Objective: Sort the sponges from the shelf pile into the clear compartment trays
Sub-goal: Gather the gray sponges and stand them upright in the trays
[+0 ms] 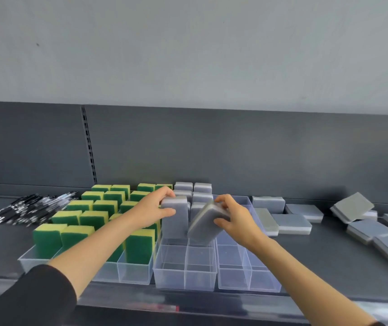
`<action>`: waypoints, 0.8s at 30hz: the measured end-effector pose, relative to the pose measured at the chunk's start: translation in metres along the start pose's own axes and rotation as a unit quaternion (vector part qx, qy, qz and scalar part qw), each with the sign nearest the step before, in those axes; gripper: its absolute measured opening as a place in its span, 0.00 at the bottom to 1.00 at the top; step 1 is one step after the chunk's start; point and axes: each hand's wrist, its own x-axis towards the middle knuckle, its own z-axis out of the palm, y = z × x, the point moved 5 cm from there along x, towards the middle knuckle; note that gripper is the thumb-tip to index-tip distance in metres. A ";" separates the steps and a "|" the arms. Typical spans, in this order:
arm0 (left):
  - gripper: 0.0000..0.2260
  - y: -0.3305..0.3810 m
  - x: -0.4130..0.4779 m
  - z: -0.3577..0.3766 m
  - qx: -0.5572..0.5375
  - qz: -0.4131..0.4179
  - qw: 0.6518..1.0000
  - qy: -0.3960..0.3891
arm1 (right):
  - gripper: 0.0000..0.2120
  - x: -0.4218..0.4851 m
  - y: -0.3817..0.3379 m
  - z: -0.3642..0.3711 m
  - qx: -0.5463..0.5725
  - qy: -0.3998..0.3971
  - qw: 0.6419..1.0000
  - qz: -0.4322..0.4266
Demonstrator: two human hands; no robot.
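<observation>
Closest in, a dark sleeve [24, 297] is worn on the left arm. An upright grey sponge [174, 222] is gripped by the left hand [152, 208] at the middle clear tray [184, 276]. A tilted grey sponge [208, 223] is pinched by the right hand [235, 216] just beside it. Loose grey sponges [291, 222] are spread rightward.

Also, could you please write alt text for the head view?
Left hand holds an upright grey sponge, right hand a tilted grey sponge, over a clear tray. Green-and-yellow sponges stand left; loose grey sponges lie right.
</observation>
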 end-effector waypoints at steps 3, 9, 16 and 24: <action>0.12 -0.008 0.002 0.007 0.027 0.012 0.999 -0.027 | 0.15 0.003 -0.002 0.008 -0.048 -0.016 0.999 -0.008; 0.13 -0.022 0.006 0.019 0.055 0.012 0.996 -0.076 | 0.16 0.005 -0.009 0.024 -0.106 -0.029 0.994 -0.014; 0.13 -0.027 0.011 0.028 0.112 0.013 0.988 -0.104 | 0.19 0.005 0.000 0.050 -0.128 -0.049 0.991 0.002; 0.14 -0.031 0.009 0.033 0.150 0.010 0.981 -0.126 | 0.21 0.001 0.004 0.057 -0.128 -0.037 0.991 0.004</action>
